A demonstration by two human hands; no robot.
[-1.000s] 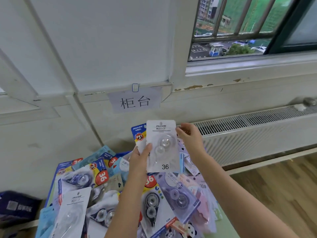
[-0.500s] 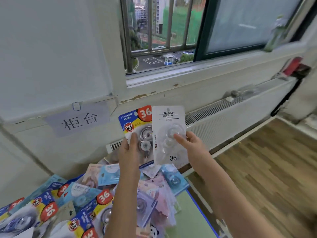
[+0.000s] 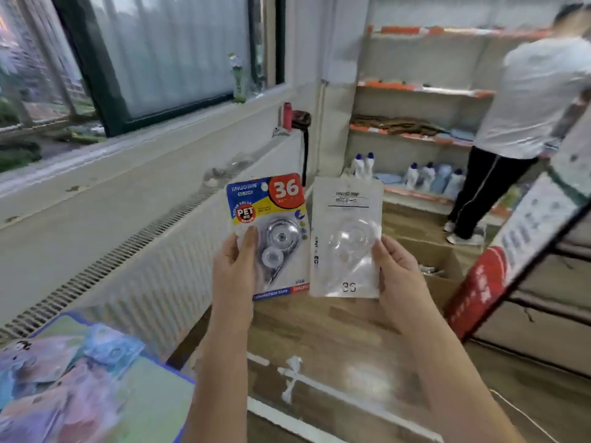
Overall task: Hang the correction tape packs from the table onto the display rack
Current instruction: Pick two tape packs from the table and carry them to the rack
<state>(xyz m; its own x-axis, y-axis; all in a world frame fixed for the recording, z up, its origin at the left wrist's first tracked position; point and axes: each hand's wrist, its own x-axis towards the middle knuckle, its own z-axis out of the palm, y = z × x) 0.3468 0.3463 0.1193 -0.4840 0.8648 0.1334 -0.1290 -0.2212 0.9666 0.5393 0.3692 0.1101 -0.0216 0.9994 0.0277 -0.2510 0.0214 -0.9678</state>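
- The colourful correction tape pack point(image 3: 268, 235) and the white correction tape pack point(image 3: 347, 241) are both held up in mid-air, side by side at about the same height, their long axes upright and printed faces toward the camera – inner edges just beside each other
- The left hand point(image 3: 235, 266) grips the colourful pack from its lower left, thumb pressed across the front near the blister, fingers behind the card
- The right hand point(image 3: 396, 270) grips the white pack along its lower right edge, thumb on the front, the other fingers hidden behind it
- More packs point(image 3: 57, 372) lie in a blurred heap on the surface point(image 3: 153, 401) at lower left, well apart from both hands
- A slanted dark-framed stand point(image 3: 518, 251) rises on the right, nearer the right hand – probably the display rack, though no hooks can be made out
- Judging from this, the white pack would reach it first, hang-hole end uppermost
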